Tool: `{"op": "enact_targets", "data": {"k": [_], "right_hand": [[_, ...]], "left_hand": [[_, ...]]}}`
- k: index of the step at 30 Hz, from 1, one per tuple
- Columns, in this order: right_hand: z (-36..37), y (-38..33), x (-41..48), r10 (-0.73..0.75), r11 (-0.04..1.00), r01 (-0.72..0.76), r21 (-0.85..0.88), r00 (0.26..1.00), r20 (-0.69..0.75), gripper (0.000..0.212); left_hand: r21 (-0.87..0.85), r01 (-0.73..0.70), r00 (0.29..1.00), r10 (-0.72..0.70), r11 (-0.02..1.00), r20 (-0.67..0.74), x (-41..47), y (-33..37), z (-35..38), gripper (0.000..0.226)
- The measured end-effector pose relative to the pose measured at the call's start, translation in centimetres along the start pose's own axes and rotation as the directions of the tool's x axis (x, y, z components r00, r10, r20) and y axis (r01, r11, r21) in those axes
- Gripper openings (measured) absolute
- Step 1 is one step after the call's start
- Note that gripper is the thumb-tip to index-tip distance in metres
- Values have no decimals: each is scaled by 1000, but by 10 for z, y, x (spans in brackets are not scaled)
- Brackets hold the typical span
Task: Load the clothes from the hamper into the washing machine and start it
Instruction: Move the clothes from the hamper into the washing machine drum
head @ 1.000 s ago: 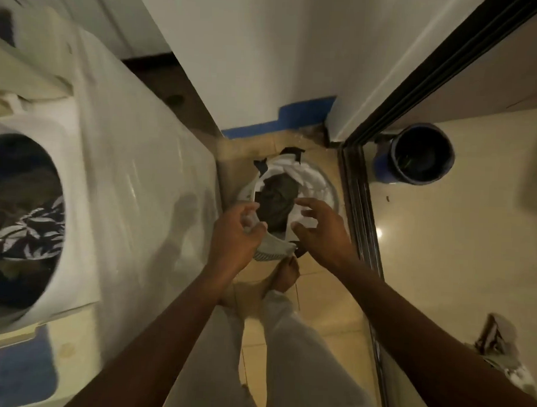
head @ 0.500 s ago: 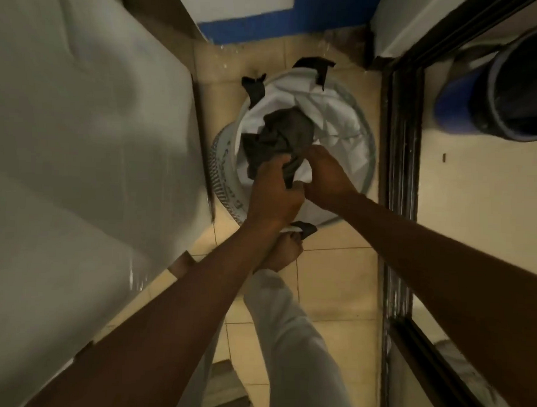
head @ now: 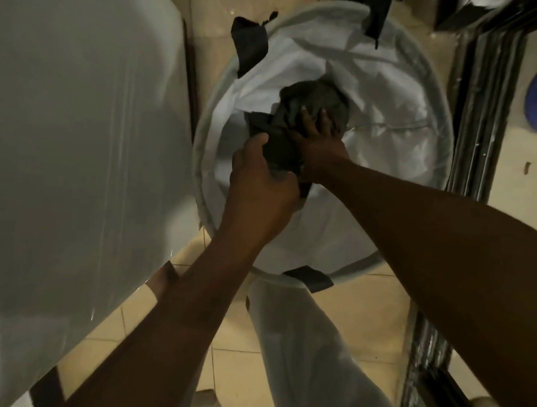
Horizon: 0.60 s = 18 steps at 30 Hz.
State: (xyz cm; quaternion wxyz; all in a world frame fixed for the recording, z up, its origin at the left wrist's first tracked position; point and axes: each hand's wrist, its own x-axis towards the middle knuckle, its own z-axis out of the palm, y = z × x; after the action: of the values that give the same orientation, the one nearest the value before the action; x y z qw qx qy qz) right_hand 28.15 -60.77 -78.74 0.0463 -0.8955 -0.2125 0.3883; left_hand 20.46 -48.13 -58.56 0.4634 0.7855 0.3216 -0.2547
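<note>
A: Entry, head view. Both hands are down inside the hamper (head: 429, 96), a round white fabric one with dark strap handles, standing on the tiled floor (head: 357, 313).

B: What does the left hand (head: 258, 187) hold?

A: Its fingers are curled tight around the near end of a dark grey garment (head: 313, 113). The thumb lies on top of the cloth; the fingertips are hidden under it.

B: And the right hand (head: 316, 141)?

A: It lies on the same garment, farther in. The fingers (head: 305, 118) are spread slightly and pressed into the bunched fabric, gripping it from above.

B: Location of the garment?

A: In the middle of the hamper, crumpled, resting against the white lining. Whether it is lifted clear of the bottom cannot be told.

B: Surroundings?

A: The washing machine (head: 81, 136) shows only as a pale side panel, filling the left of the frame, just beside the hamper's rim. A dark door track (head: 483, 119) runs along the right. The person's leg in light trousers (head: 310, 357) is below the hamper.
</note>
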Motion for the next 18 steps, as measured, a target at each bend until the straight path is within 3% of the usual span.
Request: {"op": "enact_targets", "data": {"k": [3, 6, 11, 18], "right_hand": [[14, -4, 12, 14, 1000, -14, 9, 997, -76, 53], [6, -6, 5, -47, 996, 55, 68, 993, -108, 28], [-38, -17, -39, 91, 895, 5, 445, 977, -195, 29], [-120, -52, -174, 271, 767, 22, 641, 895, -355, 23]], "left_hand": [[-38, -4, 1000, 4, 999, -1, 1, -9, -4, 68], [-51, 28, 999, -29, 998, -23, 0, -15, -13, 66], [-42, 47, 999, -47, 998, -3, -14, -3, -32, 68], [-58, -72, 996, 75, 996, 46, -60, 50, -56, 64]]}}
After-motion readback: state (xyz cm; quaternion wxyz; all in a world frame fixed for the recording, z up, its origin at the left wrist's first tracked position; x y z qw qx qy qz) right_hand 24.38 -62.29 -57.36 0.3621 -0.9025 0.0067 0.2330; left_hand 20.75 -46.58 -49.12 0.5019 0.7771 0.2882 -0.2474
